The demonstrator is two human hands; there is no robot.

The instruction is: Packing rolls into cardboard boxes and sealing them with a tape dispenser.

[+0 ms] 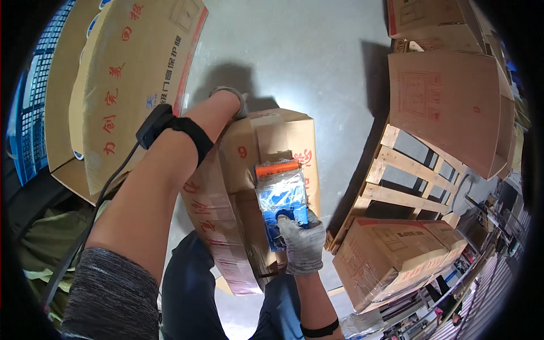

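Note:
A brown cardboard box (294,141) with red print rests on my lap, clear tape strips running along its side. My right hand (303,243), in a grey knit glove, grips the handle of a blue tape dispenser (280,198) with an orange front edge, pressed against the box's top seam. My left hand (232,96), also gloved, reaches over the far top edge of the box and holds it; most of the hand is hidden behind the box. A black strap with a small device and a cable sits on my left forearm (170,127).
Flattened cardboard boxes (130,85) lean at the left, beside a blue crate (37,102). A wooden pallet (413,175) stands at the right with cardboard boxes (447,107) on it, and a wrapped taped box (396,255) lies below it. Grey concrete floor (306,51) lies beyond.

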